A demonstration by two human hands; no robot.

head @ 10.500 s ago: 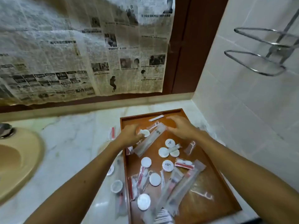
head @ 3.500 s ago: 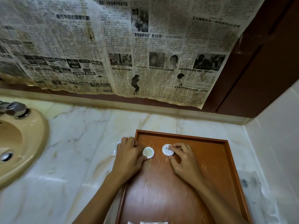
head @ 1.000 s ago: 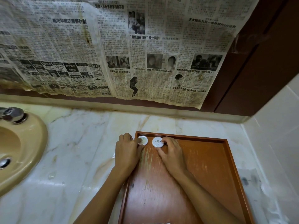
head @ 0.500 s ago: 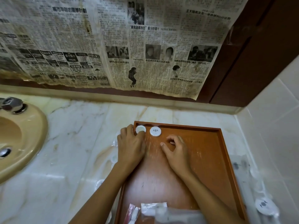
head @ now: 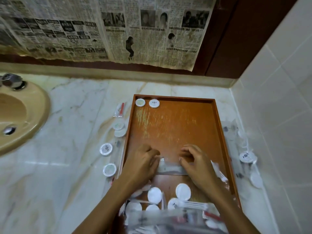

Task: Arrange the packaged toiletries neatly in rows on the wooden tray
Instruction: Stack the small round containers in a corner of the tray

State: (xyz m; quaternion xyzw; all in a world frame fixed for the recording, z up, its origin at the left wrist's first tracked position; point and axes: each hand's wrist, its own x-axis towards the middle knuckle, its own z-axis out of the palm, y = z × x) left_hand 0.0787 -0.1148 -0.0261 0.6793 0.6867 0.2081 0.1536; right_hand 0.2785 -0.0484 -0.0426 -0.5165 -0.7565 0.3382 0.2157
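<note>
Two round white packets sit side by side in the far-left corner of the wooden tray (head: pixel 217 115), the greenish one (head: pixel 140 102) nearest the corner and the printed one (head: pixel 154 103) just to its right: the start of a first row, so the task looks barely begun. Both hands are now at the middle of the tray on a clear plastic sachet (head: pixel 170 167) lying crosswise; the left hand (head: pixel 141 163) has its fingers curled at the sachet's left end and the right hand (head: pixel 196 162) at its right end. The grip of each is narrow and appears to pinch the wrapper, though motion blur makes it hard to be sure. The step in hand seems to be taking up this sachet to place it. A jumble of round packets and long wrapped items (head: pixel 170 205) crowds the tray's near end, and more round packets lie loose on the marble tabletop (head: pixel 67 132), left and right of the tray. The next move probably calls for carrying the sachet far, setting it square to the tray's edge beside or below the two packets, then sorting the pile by kind.
</note>
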